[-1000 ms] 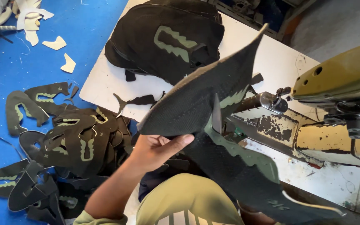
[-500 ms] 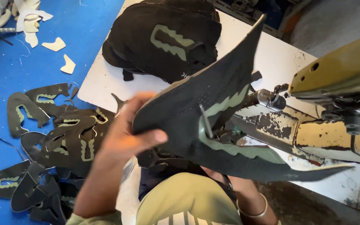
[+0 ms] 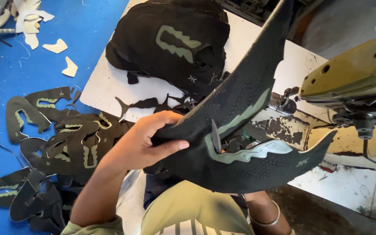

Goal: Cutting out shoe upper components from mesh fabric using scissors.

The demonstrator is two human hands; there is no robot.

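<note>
Black knit shoe upper (image 3: 240, 126) is being held up over the worktop (image 3: 109, 82), left hand (image 3: 146, 141) gripping its folded edge, fingers (image 3: 166, 118) clamped over it, thumb beneath. It is sagging and could slip toward the sewing machine (image 3: 353, 74). I cannot tell what the hidden right hand is gripping.

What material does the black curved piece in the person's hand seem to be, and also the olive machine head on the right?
Black curved piece: apparently knitted or woven fabric, matte, with a fine dotted weave and pale green trim; it bends softly in the left hand. Olive machine head: probably painted metal, smooth and slightly glossy, with light reflections and round holes.
</note>
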